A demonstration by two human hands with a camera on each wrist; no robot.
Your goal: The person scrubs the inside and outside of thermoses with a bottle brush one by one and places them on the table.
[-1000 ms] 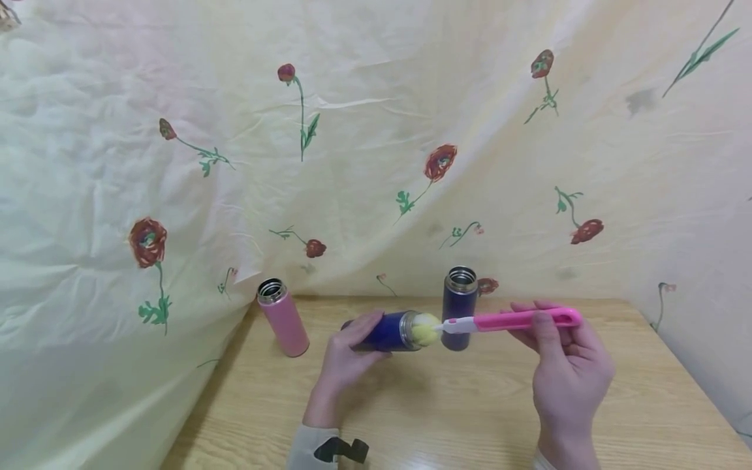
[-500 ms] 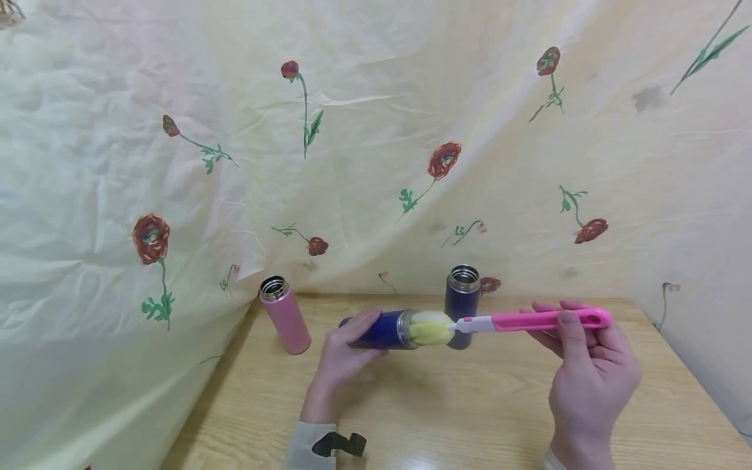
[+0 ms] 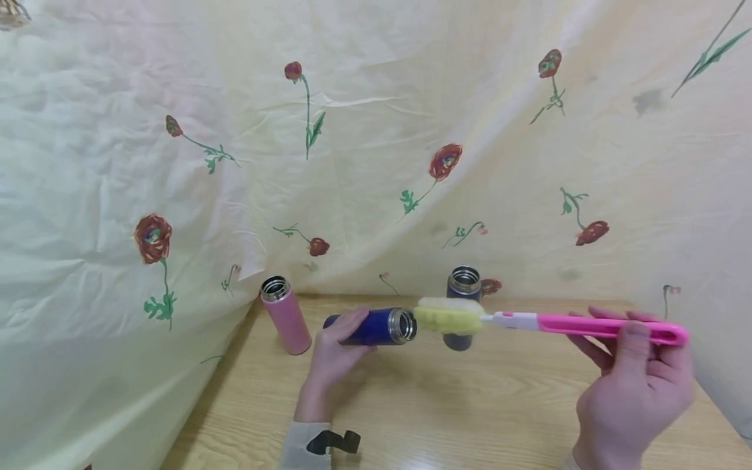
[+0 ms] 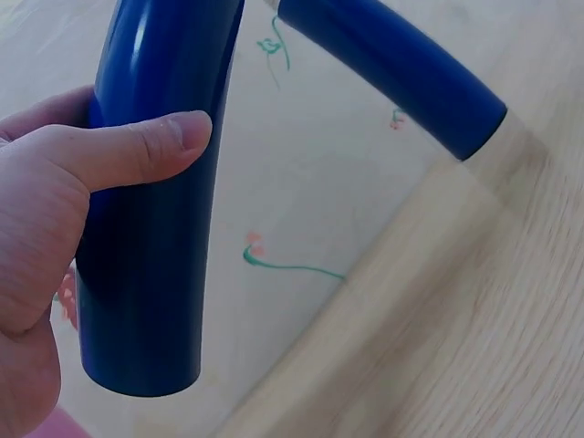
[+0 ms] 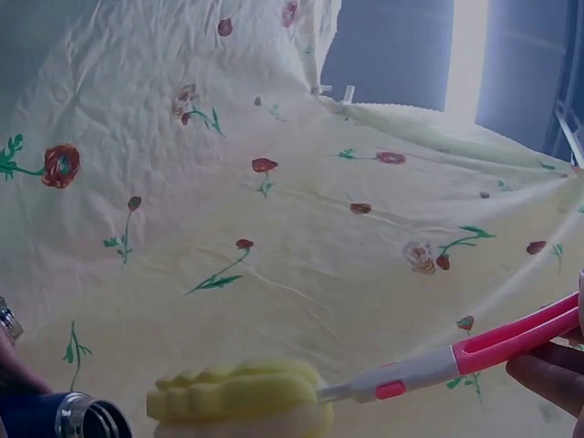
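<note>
My left hand (image 3: 336, 349) grips a blue thermos bottle (image 3: 376, 327) tilted on its side, its open steel mouth facing right. In the left wrist view the thumb lies across the body of that blue bottle (image 4: 151, 274). My right hand (image 3: 637, 385) holds a bottle brush by its pink handle (image 3: 605, 326). The brush's yellow and white sponge head (image 3: 449, 316) is out of the bottle, just to the right of the mouth. In the right wrist view the sponge head (image 5: 242, 397) hangs beside the blue bottle's mouth (image 5: 100, 422).
A pink bottle (image 3: 288, 320) stands uncapped at the left of the wooden table (image 3: 440, 411). A second dark blue bottle (image 3: 464, 282) stands uncapped at the back, partly hidden behind the sponge. Flower-print cloth (image 3: 364, 130) hangs behind and at the left.
My right hand has drawn the brush to the right, and its sponge head has come out of the blue bottle. My left hand and the bottle have shifted slightly left.
</note>
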